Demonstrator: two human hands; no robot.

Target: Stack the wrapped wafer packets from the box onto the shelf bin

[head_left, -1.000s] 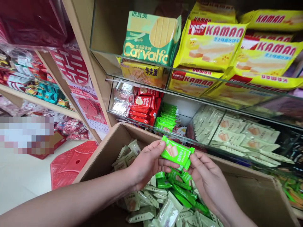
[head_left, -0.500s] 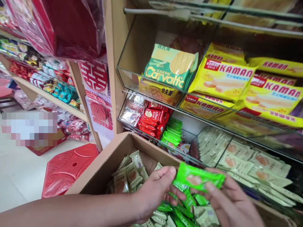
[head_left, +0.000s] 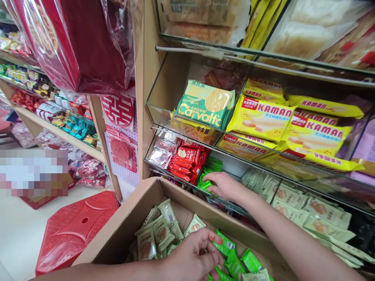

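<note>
"Hands together?"
"Apart. My right hand [head_left: 227,186] touches the green stack [head_left: 213,165], just behind the shelf's glass lip [head_left: 234,207], running front to back. Grip? I cannot tell. My left hand [head_left: 195,251] curls over loose green packets [head_left: 234,265] inside the carton [head_left: 123,224], its grip hidden too."
"Materials?"
"Shiny crimped film, flat oblongs; plain brown cardboard."

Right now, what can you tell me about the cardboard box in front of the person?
The cardboard box is plain brown with straight walls and an open top. It stands just in front of the shelf unit, one corner toward the wooden upright. Beige packets and bright green packets lie loosely inside. The left hand is above its contents, by the green ones. The near side is out of view.
</note>
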